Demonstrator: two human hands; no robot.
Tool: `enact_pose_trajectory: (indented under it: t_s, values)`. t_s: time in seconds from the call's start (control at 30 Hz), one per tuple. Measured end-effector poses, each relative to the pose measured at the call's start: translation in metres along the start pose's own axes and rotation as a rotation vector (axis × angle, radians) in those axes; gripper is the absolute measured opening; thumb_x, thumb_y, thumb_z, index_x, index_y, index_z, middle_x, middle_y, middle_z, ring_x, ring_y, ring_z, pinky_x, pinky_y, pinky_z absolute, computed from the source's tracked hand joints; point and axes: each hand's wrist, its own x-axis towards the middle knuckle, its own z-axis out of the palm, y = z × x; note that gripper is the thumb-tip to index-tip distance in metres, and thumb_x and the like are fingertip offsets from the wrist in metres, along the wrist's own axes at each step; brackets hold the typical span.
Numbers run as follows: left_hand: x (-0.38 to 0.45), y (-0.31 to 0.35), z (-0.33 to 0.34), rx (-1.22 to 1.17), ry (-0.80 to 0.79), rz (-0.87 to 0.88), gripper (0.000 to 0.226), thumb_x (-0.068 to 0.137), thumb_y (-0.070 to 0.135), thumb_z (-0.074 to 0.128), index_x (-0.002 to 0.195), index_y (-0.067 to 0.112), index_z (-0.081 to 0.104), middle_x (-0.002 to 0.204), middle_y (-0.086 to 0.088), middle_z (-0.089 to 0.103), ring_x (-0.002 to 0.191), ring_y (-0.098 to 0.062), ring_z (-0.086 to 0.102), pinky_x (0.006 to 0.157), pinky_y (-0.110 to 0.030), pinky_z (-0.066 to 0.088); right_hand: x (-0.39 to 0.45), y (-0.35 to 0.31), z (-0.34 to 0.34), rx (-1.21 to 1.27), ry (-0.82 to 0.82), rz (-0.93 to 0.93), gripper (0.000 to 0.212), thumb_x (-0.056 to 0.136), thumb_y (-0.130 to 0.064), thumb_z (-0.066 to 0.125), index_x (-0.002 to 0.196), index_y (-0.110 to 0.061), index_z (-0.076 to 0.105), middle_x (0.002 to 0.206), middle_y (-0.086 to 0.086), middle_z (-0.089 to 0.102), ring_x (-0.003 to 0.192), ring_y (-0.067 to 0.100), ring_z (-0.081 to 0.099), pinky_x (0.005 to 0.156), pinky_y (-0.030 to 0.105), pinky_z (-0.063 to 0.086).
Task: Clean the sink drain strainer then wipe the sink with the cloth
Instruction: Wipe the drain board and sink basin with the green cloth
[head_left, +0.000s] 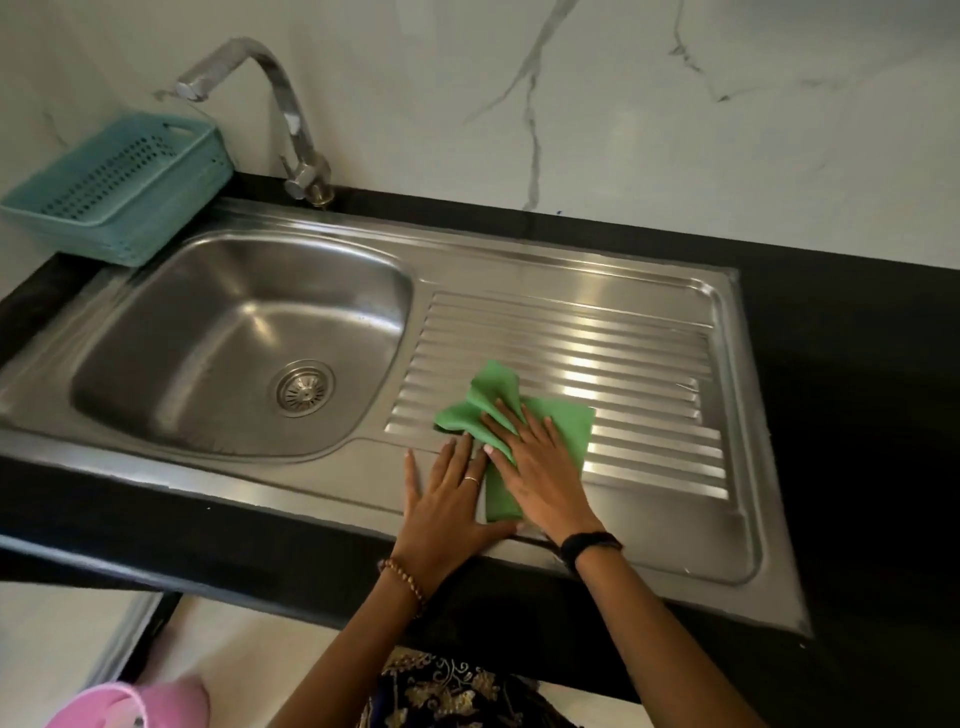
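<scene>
While the round metal drain strainer (304, 388) sits seated in the bottom of the stainless steel sink (156, 332) and looks free of debris, the first half of the task appears to be done, though fine residue would be too small to tell from here. Work looks to be in the wiping half. A crumpled green cloth (563, 423) lies on the ribbed draining board at the right of the basin, near its front edge. The right hand (540, 470) lies flat and open on top of the cloth, fingers spread, pressing it to the metal rather than clutching it. The left hand (447, 499) is also open, palm down on the smooth steel just beside the cloth, its fingertips touching the cloth's near edge. Judging by this, the board's nearest corner is being wiped; the rest of the ribs, the rim and the basin itself may yet need a pass, since nothing shows whether they were covered.
</scene>
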Motion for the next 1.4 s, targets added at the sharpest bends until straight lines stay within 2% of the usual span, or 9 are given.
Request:
enact_pose_trajectory:
  t_s: [0.13,0.27,0.43,0.57,0.7,0.83,1.0,1.23,1.4]
  values:
    - [0.008,0.048,0.012,0.024,-0.062,0.18,0.09,0.076,0.076,0.033,0.147,0.031,0.001,0.158,0.001,-0.008,0.145,-0.018,-0.008,0.104,-0.055,-0.025,-0.047,0.06,-0.029,0.02,0.071,0.193,0.043,0.098,-0.04,0.03,0.142,-0.04,0.027,0.157,-0.012,0.017,0.146,0.016,0.007,0.118,0.037,-0.003]
    - [0.014,0.074,0.018,0.063,-0.088,0.252,0.083,0.079,0.073,0.033,0.147,0.032,0.007,0.158,0.004,-0.01,0.145,-0.017,-0.009,0.104,-0.056,-0.025,-0.084,0.098,-0.052,0.053,0.1,0.353,0.042,0.099,-0.04,0.029,0.141,-0.043,0.027,0.158,-0.01,0.01,0.146,0.016,0.001,0.117,0.039,-0.009]
    - [0.013,0.06,0.013,0.061,-0.099,0.228,0.08,0.083,0.068,0.035,0.146,0.034,0.0,0.156,0.003,-0.017,0.144,-0.019,-0.014,0.107,-0.055,-0.021,-0.105,0.094,-0.05,0.108,0.21,0.513,0.046,0.099,-0.037,0.031,0.144,-0.034,0.022,0.159,-0.003,0.008,0.146,0.019,0.003,0.119,0.042,-0.003]
    - [0.005,0.022,0.001,0.0,-0.076,0.13,0.083,0.083,0.066,0.038,0.146,0.03,-0.003,0.157,0.0,-0.016,0.144,-0.02,-0.014,0.112,-0.055,-0.013,-0.104,0.073,-0.037,0.075,0.111,0.6,0.052,0.099,-0.043,0.021,0.147,-0.033,0.005,0.159,0.0,-0.006,0.145,0.028,-0.013,0.114,0.049,-0.013]
    - [-0.004,-0.02,-0.011,-0.03,-0.054,0.009,0.09,0.081,0.069,0.039,0.146,0.027,-0.007,0.156,-0.003,-0.017,0.144,-0.02,-0.016,0.113,-0.054,-0.012,-0.08,0.04,-0.024,0.046,0.052,0.495,0.053,0.098,-0.046,0.021,0.147,-0.035,0.004,0.159,-0.003,-0.01,0.144,0.027,-0.017,0.113,0.049,-0.015]
    - [-0.012,-0.055,-0.022,-0.028,0.017,-0.154,0.101,0.076,0.073,0.04,0.147,0.019,-0.008,0.157,-0.008,-0.011,0.145,-0.021,-0.012,0.112,-0.054,-0.013,-0.032,-0.006,-0.002,0.043,-0.012,0.274,0.05,0.097,-0.048,0.024,0.146,-0.037,0.015,0.159,-0.008,-0.005,0.145,0.024,-0.017,0.112,0.045,-0.02]
    - [-0.023,-0.085,-0.028,-0.054,0.015,-0.297,0.106,0.073,0.078,0.035,0.147,0.014,-0.005,0.157,-0.009,-0.009,0.145,-0.02,-0.011,0.115,-0.052,-0.011,0.039,-0.065,0.023,0.019,-0.085,0.086,0.051,0.097,-0.047,0.024,0.146,-0.033,0.018,0.16,-0.004,0.001,0.145,0.028,-0.014,0.113,0.051,-0.016]
    - [-0.031,-0.091,-0.028,-0.077,0.097,-0.284,0.093,0.079,0.071,0.037,0.148,0.017,0.003,0.158,-0.001,0.006,0.146,-0.015,0.001,0.115,-0.048,-0.01,0.049,-0.095,0.038,-0.081,-0.158,-0.187,0.049,0.097,-0.046,0.027,0.145,-0.035,0.022,0.159,-0.007,0.01,0.147,0.024,-0.004,0.115,0.05,-0.01]
    - [-0.031,-0.062,-0.021,-0.086,0.119,-0.164,0.081,0.084,0.065,0.037,0.148,0.025,0.007,0.158,0.005,0.008,0.146,-0.013,0.0,0.111,-0.047,-0.018,0.007,-0.069,0.027,-0.032,-0.119,-0.122,0.05,0.098,-0.045,0.027,0.146,-0.034,0.019,0.158,-0.01,0.011,0.147,0.018,-0.001,0.117,0.043,-0.01]
